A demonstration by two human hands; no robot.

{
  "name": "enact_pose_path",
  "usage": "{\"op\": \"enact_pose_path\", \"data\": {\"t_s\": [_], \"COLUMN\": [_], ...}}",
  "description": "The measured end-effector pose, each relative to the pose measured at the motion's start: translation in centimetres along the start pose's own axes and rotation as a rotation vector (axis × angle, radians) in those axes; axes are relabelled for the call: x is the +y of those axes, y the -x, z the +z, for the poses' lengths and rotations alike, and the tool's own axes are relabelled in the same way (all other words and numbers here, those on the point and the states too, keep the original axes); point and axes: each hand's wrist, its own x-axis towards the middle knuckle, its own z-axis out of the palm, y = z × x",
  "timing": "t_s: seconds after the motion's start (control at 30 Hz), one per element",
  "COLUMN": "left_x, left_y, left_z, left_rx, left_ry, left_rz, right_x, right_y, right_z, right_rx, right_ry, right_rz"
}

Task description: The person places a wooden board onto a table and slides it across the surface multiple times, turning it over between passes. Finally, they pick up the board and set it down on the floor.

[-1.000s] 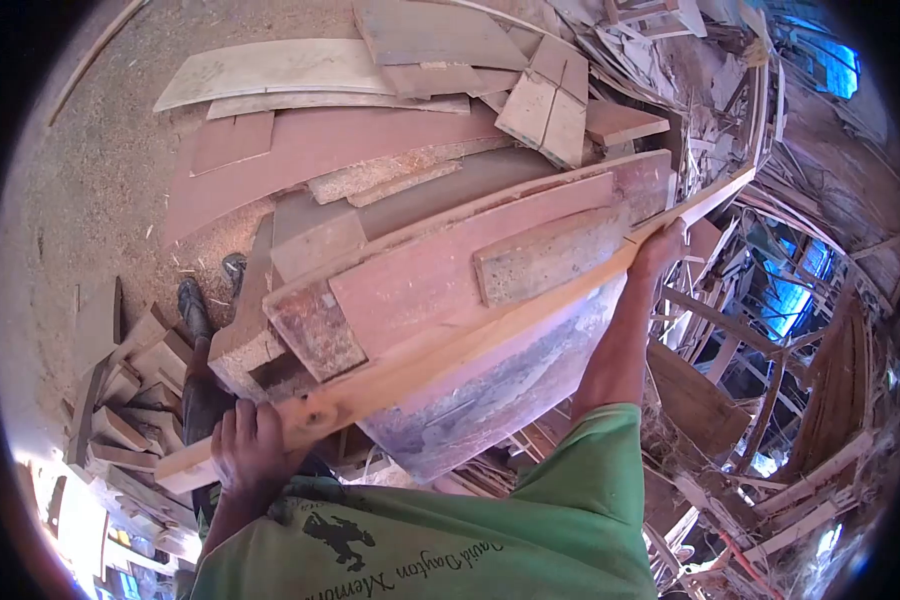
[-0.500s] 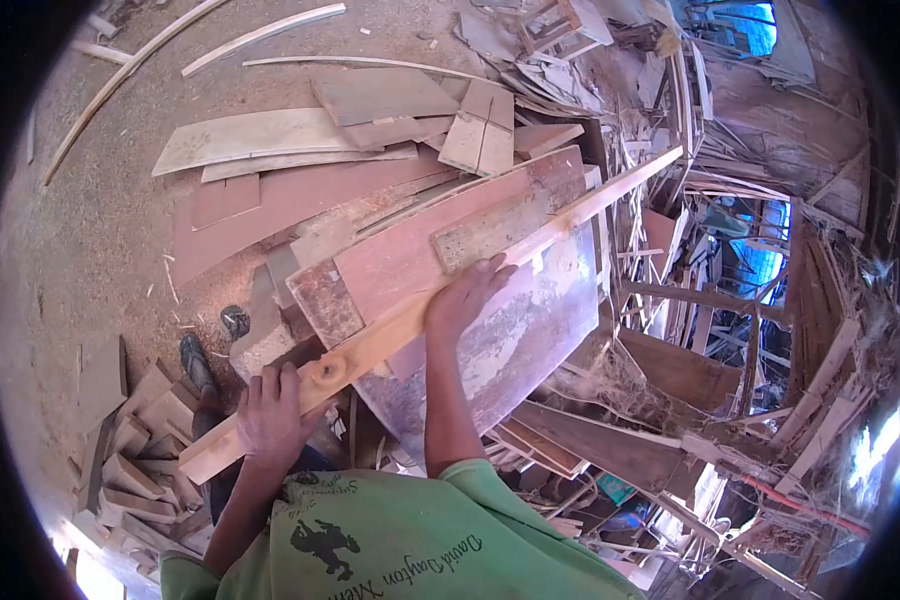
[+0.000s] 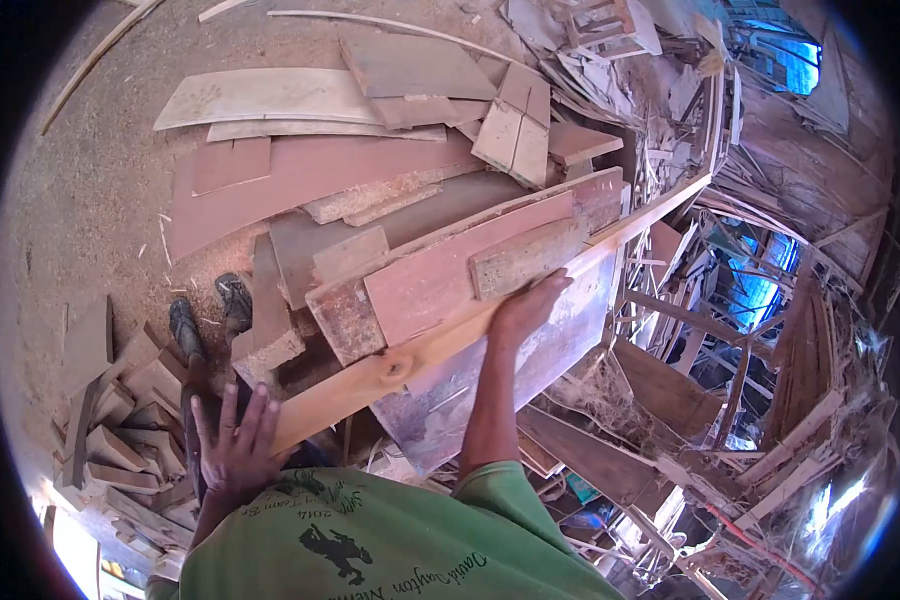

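Note:
A long pale wooden plank (image 3: 440,340) runs diagonally from lower left to upper right across a stack of boards. My right hand (image 3: 526,307) grips it near its middle, fingers curled over its upper edge. My left hand (image 3: 232,444) is spread flat with fingers apart against the plank's near end, pressing on it rather than closing round it. Under the plank lie a reddish board (image 3: 450,270) with a rough chipboard strip (image 3: 525,256) on top, and a large worn, stained panel (image 3: 515,360).
Several reddish and pale boards (image 3: 300,170) lie on the sawdust floor (image 3: 80,180) behind. Short wood offcuts (image 3: 120,410) are heaped at lower left beside my shoes (image 3: 210,315). A tangle of broken frames and slats (image 3: 750,330) fills the right side.
My left hand has let go of the plank's near end and now lies open against it. The plank has slid further up and to the right. My right hand stays on it.

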Motion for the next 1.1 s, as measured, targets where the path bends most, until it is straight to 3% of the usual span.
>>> {"op": "enact_pose_path", "data": {"t_s": [0.17, 0.2, 0.27, 0.47, 0.6, 0.67, 0.7, 0.8, 0.83, 0.9, 0.97, 1.03, 1.1], "left_x": [5.0, 6.0, 8.0, 13.4, 16.5, 17.1, 17.1, 17.5, 17.7, 18.1, 19.3, 20.3, 20.9], "left_y": [-7.3, -8.7, -11.1, -18.7, -22.6, -22.9, -22.8, -23.1, -23.1, -23.2, -22.9, -22.2, -21.6], "left_z": [0.9, 1.5, 2.7, 3.1, 4.4, 4.1, 3.9, 2.8, 2.5, 0.8, -1.0, -1.3, -0.5], "left_rx": [0.092, 0.130, 0.187, 0.247, 0.350, 0.356, 0.327, 0.259, 0.234, 0.179, 0.113, 0.107, 0.106], "left_ry": [-0.020, -0.014, -0.001, 0.017, 0.063, 0.073, 0.080, 0.097, 0.094, 0.079, 0.064, 0.043, 0.012], "left_rz": [0.025, 0.038, 0.036, 0.092, 0.125, 0.106, 0.086, 0.055, 0.045, 0.026, -0.001, 0.010, 0.027], "right_x": [2.5, 3.8, 4.8, 11.3, 12.0, 12.4, 9.9, 13.6, 12.9, 18.5, 10.7, 16.7, 10.8], "right_y": [-9.3, -11.5, -14.4, -26.1, -30.9, -31.7, -30.4, -31.7, -30.7, -31.5, -25.6, -25.4, -20.5], "right_z": [-0.5, 0.1, -0.3, -0.3, -1.0, -0.2, -1.3, -0.1, 0.3, 1.1, -1.2, 2.1, -0.7], "right_rx": [-0.049, -0.057, -0.056, -0.100, -0.115, -0.011, -0.112, -0.025, 0.030, -0.102, -0.192, -0.144, -0.163], "right_ry": [-0.324, -0.531, -0.447, -0.627, -0.315, -0.207, -0.178, -0.083, -0.173, 0.403, 0.304, 0.505, 0.306], "right_rz": [0.180, 0.120, 0.112, 0.081, 0.082, 0.056, 0.104, -0.073, -0.043, -0.438, -0.054, -0.303, -0.093]}}
